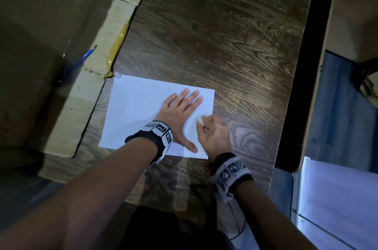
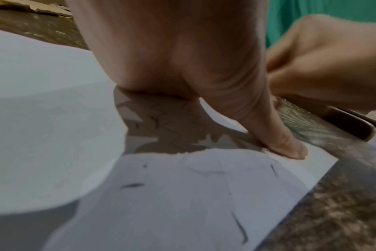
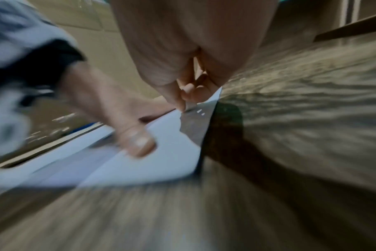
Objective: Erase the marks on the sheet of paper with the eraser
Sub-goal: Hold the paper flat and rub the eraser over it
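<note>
A white sheet of paper [image 1: 135, 110] lies on the dark wooden table [image 1: 214, 34]. My left hand [image 1: 180, 114] presses flat on it, fingers straight and spread, thumb near the sheet's front edge. My right hand [image 1: 212, 133], blurred, sits at the sheet's right edge and pinches a small white eraser [image 1: 199, 120] against the paper. In the left wrist view, faint dark pencil marks [image 2: 132, 185] show on the paper [image 2: 182, 203] below my left thumb [image 2: 285, 144]. In the right wrist view, my curled right fingers [image 3: 189, 91] touch the paper [image 3: 161, 163]; the eraser is hidden there.
A cardboard box [image 1: 98, 77] borders the table on the left, with a blue pen [image 1: 79, 63] lying on it. A small white round object [image 1: 118, 75] sits at the sheet's far left corner. The table's right edge [image 1: 294, 106] drops off to a gap.
</note>
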